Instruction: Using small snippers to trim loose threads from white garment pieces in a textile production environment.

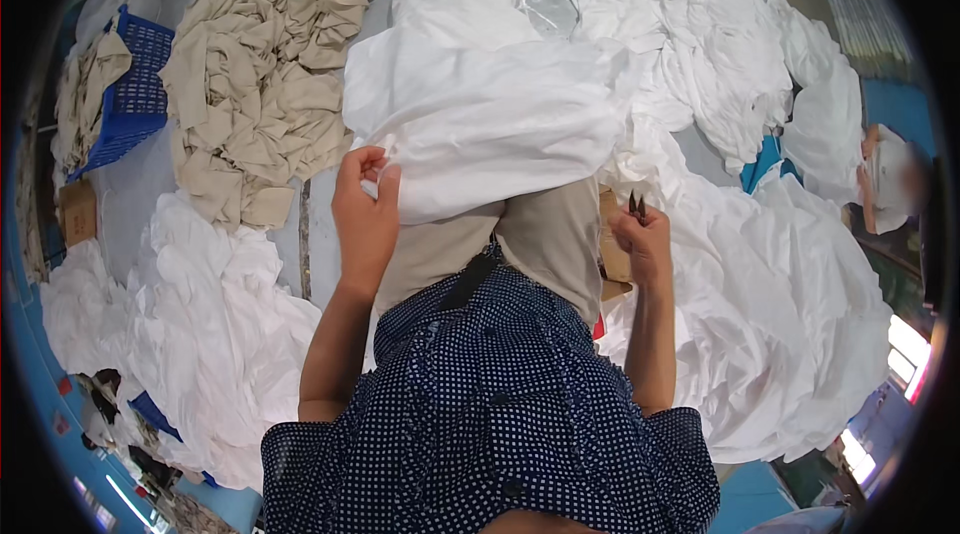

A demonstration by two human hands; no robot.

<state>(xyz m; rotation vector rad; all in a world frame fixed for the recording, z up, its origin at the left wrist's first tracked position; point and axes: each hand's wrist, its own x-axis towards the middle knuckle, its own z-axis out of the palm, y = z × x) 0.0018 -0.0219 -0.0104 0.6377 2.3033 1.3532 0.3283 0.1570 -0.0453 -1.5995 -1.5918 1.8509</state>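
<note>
A smooth white cloth [490, 119] lies across my lap and reaches onto the surface ahead. At its near left edge is my left hand [362, 209], its fingers curled and closed on the cloth's edge close to the thumb. My right hand [642, 239] is beside my right thigh, wrapped round a small pair of thread snips [637, 204]. Their two dark blades point away from me, with a slight gap between the tips. The rest of the snips is hidden in my palm.
Crumpled beige cloth [265, 74] is heaped at the far left, near a blue plastic basket [140, 79]. White cloth piles lie at near left [215, 324], right [770, 324] and far right [680, 24]. Another person [890, 179] is at the right edge.
</note>
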